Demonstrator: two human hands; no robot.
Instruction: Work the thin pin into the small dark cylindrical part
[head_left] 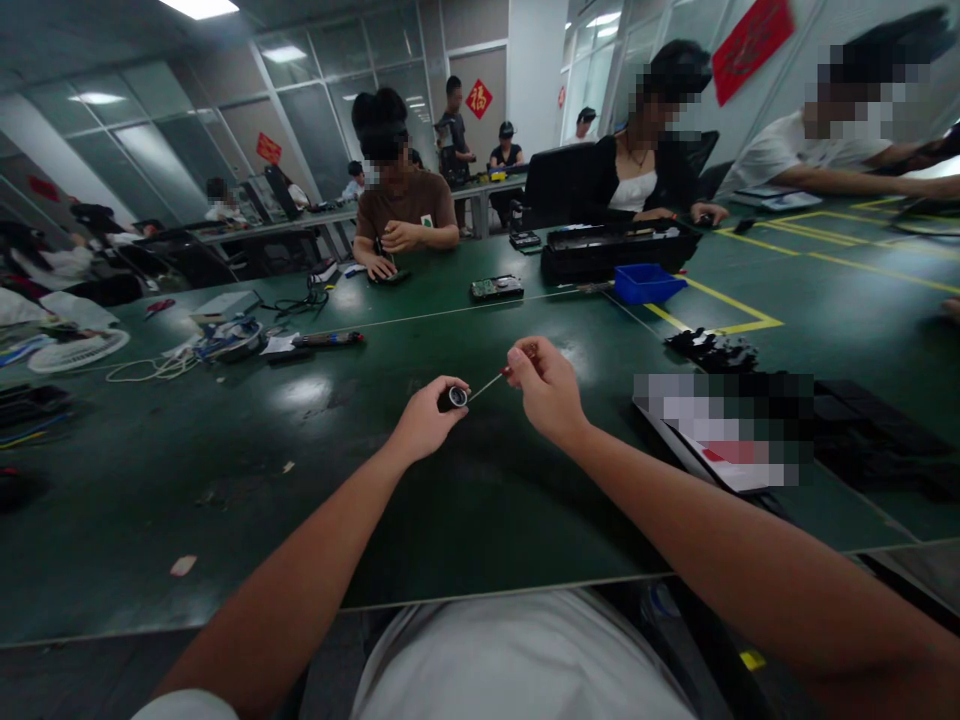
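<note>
Left hand (422,420) gripping small black cylindrical part (453,398); right hand (544,385) pinching thin screwdriver (491,383), tip meeting the part. Both hovering over green table (225,470). Blue bin (646,283) and hard drive (496,288) lying beyond; seated co-workers working opposite.

Red signs with writing on the far walls

One red diamond sign (478,98) hangs on the far wall in the middle, and it shows the Chinese character 福 in gold. A second red diamond sign (268,148) hangs on the glass wall to the far left, but its mark is too small to read. A red banner (752,35) hangs high on the far right, and its writing is too blurry to read. The paper (731,440) on the near right is blurred out.
</note>
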